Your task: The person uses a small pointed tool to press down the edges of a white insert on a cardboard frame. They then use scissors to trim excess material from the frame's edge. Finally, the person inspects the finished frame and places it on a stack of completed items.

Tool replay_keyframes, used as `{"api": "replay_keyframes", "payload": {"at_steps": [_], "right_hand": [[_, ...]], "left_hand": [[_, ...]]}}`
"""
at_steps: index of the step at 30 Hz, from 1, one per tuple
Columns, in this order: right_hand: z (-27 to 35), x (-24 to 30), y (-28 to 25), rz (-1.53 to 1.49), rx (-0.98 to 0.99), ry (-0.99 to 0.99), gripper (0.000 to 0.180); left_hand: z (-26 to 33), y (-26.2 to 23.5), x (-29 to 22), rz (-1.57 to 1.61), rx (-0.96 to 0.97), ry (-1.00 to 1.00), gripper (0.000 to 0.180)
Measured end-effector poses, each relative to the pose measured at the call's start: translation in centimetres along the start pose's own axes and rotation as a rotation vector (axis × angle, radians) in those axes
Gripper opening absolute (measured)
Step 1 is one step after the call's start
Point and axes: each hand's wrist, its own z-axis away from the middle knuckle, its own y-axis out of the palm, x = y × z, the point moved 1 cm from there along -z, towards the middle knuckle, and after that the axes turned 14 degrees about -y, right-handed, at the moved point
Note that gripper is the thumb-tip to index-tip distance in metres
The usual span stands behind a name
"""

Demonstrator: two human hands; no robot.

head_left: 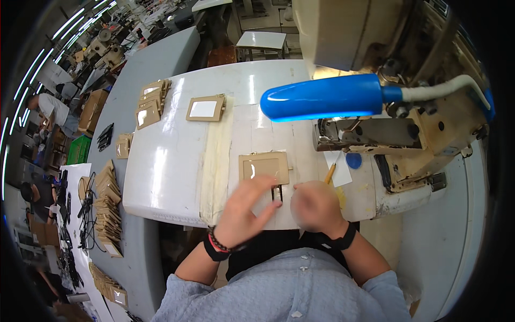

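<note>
A tan card holder (264, 165) with a transparent window lies flat on the white worktable (177, 177), just beyond my hands. My left hand (244, 209) is at its near edge, with thumb and fingers spread apart; its fingertips overlap the holder's lower edge. Between my two hands, below the holder, is a small dark strap-like piece (277, 193) with a light part, close to my left thumb. My right hand (317, 206) is raised to the right of that piece. Its fingers look curled but are smeared by motion, so what they hold, if anything, cannot be made out.
A sewing machine (370, 134) stands at the right, with a blue lamp (322, 99) over the table. A yellow-handled tool (330, 173) and a blue disc (353, 160) lie near it. More tan holders (205, 108) lie farther off, and stacks (109, 206) line the left grey table.
</note>
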Motion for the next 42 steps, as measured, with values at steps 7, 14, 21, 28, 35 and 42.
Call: {"api": "replay_keyframes", "payload": {"at_steps": [7, 14, 21, 28, 35, 42], "right_hand": [[-0.5, -0.2, 0.0, 0.034, 0.072, -0.143, 0.029], [0.3, -0.6, -0.3, -0.174, -0.012, 0.069, 0.036], [2.4, 0.9, -3.5, -0.542, -0.06, 0.084, 0.051], [5.0, 3.0, -5.2, -0.873, -0.052, 0.534, 0.027], [5.7, 2.7, -5.7, -0.973, -0.149, 0.627, 0.029], [5.5, 2.2, -6.1, -0.938, -0.085, 0.584, 0.027]], "left_hand": [[-2.2, -1.2, 3.3, -0.28, 0.032, -0.155, 0.095], [-1.0, -0.8, 2.7, -0.148, 0.011, -0.163, 0.08], [3.9, 0.5, -1.1, 0.486, 0.402, -0.468, 0.062], [3.5, 2.6, -0.9, 1.169, 0.746, -0.792, 0.043], [3.1, 2.8, -2.0, 0.933, 0.647, -0.7, 0.035], [3.3, 2.1, -2.2, 0.929, 0.623, -0.633, 0.036]]}}
